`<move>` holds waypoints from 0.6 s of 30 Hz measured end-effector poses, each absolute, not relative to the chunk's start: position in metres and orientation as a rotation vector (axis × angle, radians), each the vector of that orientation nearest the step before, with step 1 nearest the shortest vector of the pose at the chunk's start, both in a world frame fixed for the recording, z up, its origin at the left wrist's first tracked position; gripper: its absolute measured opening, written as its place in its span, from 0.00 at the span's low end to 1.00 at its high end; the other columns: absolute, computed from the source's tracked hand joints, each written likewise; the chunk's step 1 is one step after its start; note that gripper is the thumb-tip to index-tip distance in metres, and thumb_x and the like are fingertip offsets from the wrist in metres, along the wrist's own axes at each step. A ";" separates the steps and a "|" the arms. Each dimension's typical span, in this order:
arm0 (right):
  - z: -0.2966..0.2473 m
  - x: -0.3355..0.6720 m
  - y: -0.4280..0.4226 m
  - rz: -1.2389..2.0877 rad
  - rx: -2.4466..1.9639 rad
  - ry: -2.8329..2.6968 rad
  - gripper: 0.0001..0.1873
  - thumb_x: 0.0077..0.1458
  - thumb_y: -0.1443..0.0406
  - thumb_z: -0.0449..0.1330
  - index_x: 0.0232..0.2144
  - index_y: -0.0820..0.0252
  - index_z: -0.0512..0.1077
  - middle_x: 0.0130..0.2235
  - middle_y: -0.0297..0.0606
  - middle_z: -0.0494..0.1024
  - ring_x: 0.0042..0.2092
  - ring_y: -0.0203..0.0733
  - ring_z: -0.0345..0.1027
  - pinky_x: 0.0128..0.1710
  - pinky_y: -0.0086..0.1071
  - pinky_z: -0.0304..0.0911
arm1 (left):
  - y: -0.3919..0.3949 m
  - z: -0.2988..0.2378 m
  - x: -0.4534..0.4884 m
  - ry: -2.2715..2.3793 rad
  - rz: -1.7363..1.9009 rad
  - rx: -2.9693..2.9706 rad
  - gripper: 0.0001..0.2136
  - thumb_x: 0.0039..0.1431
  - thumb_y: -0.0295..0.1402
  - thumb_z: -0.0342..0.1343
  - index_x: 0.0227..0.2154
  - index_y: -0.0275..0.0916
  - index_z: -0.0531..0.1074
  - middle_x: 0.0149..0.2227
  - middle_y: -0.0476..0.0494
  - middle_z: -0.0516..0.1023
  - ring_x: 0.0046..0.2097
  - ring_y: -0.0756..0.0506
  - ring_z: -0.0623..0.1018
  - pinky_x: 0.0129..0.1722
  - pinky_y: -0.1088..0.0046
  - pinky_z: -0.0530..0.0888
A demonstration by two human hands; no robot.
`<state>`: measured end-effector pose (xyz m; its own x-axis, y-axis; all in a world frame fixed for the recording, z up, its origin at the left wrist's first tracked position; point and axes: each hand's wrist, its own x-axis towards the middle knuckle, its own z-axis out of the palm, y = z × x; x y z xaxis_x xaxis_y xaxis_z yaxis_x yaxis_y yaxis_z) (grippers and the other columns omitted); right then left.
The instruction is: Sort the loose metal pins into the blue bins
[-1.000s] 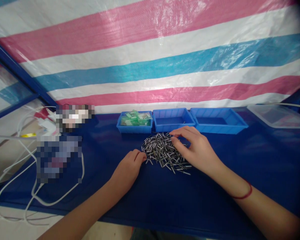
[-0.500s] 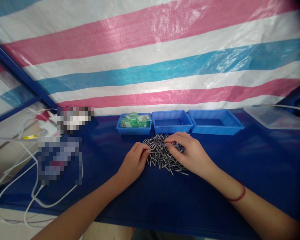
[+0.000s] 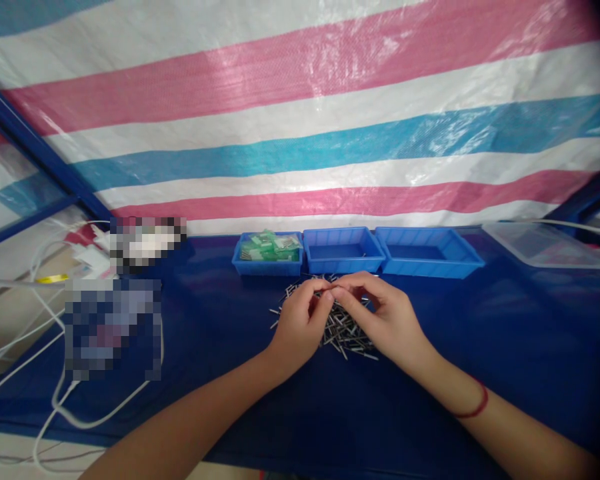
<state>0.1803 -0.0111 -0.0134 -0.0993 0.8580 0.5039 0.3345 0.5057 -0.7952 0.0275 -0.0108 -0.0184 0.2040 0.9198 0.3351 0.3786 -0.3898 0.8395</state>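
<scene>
A heap of thin, dark metal pins (image 3: 347, 333) lies on the blue tabletop, partly covered by both hands. My left hand (image 3: 305, 317) is over the heap's left side, thumb and index finger pinched together. From the right, my right hand (image 3: 385, 310) also has its fingertips pinched, meeting the left fingertips above the pins. Whatever the two pinches hold is too small or too hidden to make out. Behind the hands stands a blue bin with green packets (image 3: 267, 247).
Right of the packets sit a middle blue bin (image 3: 344, 264) with a tiny bit inside and a larger blue bin (image 3: 430, 267). A clear plastic lid (image 3: 540, 248) lies far right. White cables (image 3: 95, 423) loop at left, and a striped sheet (image 3: 300, 157) hangs behind.
My left hand has moved right across the heap, so its fingertips now meet those of my right hand. The right hand has stayed nearly in place. Some pins at the left are spread out.
</scene>
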 end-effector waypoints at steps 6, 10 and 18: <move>-0.013 0.179 -0.012 0.598 -0.967 -1.790 0.07 0.58 0.64 0.57 0.37 0.56 0.75 0.33 0.38 0.76 0.34 0.40 0.69 0.33 0.35 0.66 | -0.018 -0.016 0.020 1.227 1.048 1.959 0.10 0.63 0.34 0.49 0.38 0.37 0.73 0.32 0.46 0.76 0.30 0.50 0.71 0.32 0.75 0.67; -0.010 0.182 -0.012 0.583 -0.890 -1.879 0.09 0.58 0.67 0.56 0.38 0.54 0.75 0.35 0.39 0.75 0.37 0.41 0.69 0.37 0.36 0.67 | -0.019 -0.012 0.018 1.205 1.005 1.903 0.09 0.61 0.35 0.51 0.38 0.37 0.74 0.29 0.49 0.75 0.27 0.52 0.68 0.27 0.78 0.65; -0.004 0.187 -0.010 0.461 -0.920 -1.914 0.08 0.58 0.66 0.56 0.38 0.55 0.74 0.36 0.40 0.75 0.37 0.41 0.69 0.35 0.35 0.67 | -0.014 -0.014 0.012 1.188 1.124 1.715 0.07 0.57 0.35 0.55 0.35 0.37 0.71 0.25 0.51 0.71 0.25 0.53 0.67 0.24 0.80 0.64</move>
